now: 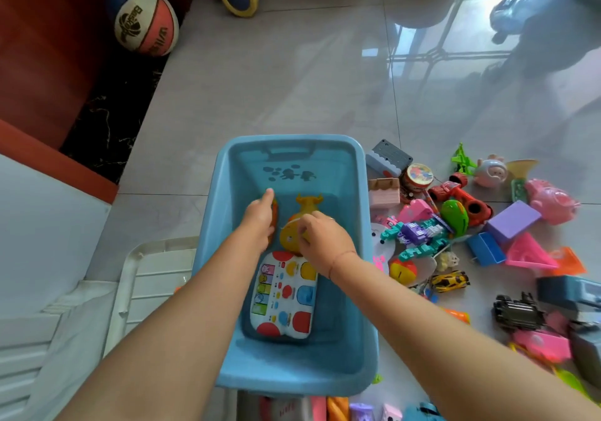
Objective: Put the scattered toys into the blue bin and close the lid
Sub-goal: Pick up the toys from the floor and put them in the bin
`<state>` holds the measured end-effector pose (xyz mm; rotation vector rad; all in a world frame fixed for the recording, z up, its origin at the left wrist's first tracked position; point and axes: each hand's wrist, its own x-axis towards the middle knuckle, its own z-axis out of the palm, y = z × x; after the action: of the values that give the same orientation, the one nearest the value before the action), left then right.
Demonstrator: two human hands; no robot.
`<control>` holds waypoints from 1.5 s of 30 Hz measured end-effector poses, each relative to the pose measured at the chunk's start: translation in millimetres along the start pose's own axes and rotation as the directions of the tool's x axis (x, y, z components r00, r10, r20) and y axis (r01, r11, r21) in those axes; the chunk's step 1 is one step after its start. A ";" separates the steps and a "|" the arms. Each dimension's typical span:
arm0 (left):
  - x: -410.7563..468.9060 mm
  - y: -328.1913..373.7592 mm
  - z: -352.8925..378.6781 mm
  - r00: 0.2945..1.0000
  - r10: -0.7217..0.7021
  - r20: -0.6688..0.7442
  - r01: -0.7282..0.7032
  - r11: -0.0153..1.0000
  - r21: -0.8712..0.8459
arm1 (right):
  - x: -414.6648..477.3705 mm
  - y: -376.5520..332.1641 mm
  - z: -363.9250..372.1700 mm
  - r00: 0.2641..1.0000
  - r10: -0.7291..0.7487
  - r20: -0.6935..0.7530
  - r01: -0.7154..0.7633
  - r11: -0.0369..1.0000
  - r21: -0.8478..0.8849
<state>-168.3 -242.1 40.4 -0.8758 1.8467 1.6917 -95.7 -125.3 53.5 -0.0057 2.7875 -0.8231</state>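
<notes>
While you are leaning over the light blue rectangular plastic bin [292, 378], which is standing open on the glossy grey tiled floor [292, 79], its clear ribbed plastic lid [156, 267] is lying flat just beside its left wall, so the closing is not yet done. Inside, nearest you, the white plastic toy keyboard with coloured round buttons [286, 293] is lying face up on the bin's bottom. Just past it your right hand [322, 238] is curling its fingers onto the yellow moulded plastic animal toy with small horns [287, 238], pinching its rounded body. Your left hand [260, 222] is lying over a small orange toy [275, 215] with the index finger straight, and I cannot tell whether it is gripping. The yellow animal is probably feeling light, rigid and smooth, so I judge the narrow neck a surer hold than the slick belly. Right of the bin the pile is waiting. The teal and purple jointed block robot [419, 235] is likely coming apart if lifted by a limb, so be scooping it under the torso. The red and black plastic monster truck [461, 196] is looking sturdy.
</notes>
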 end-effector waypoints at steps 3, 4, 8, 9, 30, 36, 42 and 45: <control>13.9 -7.5 17.3 0.997 0.063 0.042 -0.072 0.959 0.275 | -32.6 4.2 -18.7 0.955 -0.094 -0.282 0.132 0.984 0.119; 17.6 -10.1 22.6 0.992 0.108 0.058 -0.123 0.913 0.389 | -44.8 9.2 -26.2 0.923 -0.103 -0.372 0.169 0.974 0.149; 24.8 -11.8 45.2 0.981 0.136 0.142 -0.196 0.705 0.682 | -87.2 42.3 -50.7 0.815 0.044 -0.578 0.151 0.947 0.285; 29.1 -11.2 50.2 0.987 0.087 0.132 -0.155 0.705 0.692 | -96.0 52.9 -51.9 0.799 0.088 -0.595 0.122 0.945 0.304; 7.8 -57.7 39.0 0.934 0.353 0.047 -0.337 0.832 0.440 | -183.4 190.8 22.3 0.666 0.719 -0.201 -0.586 0.670 0.455; -13.7 -42.8 31.5 0.967 0.243 -0.080 -0.181 0.871 0.457 | -202.6 200.7 22.1 0.637 0.744 -0.200 -0.620 0.649 0.440; -131.7 -22.5 90.7 0.714 0.665 -0.218 -0.607 0.744 0.282 | -269.9 202.4 9.0 0.408 0.820 -0.402 -0.654 0.569 0.498; -200.4 -86.8 132.0 0.574 0.814 0.089 -0.791 0.524 0.316 | -293.8 201.4 12.9 0.277 0.903 -0.328 -0.696 0.424 0.580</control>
<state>21.9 -87.1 110.6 0.1595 2.7350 1.7140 205.5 57.8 0.4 1.9477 2.4172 -1.0386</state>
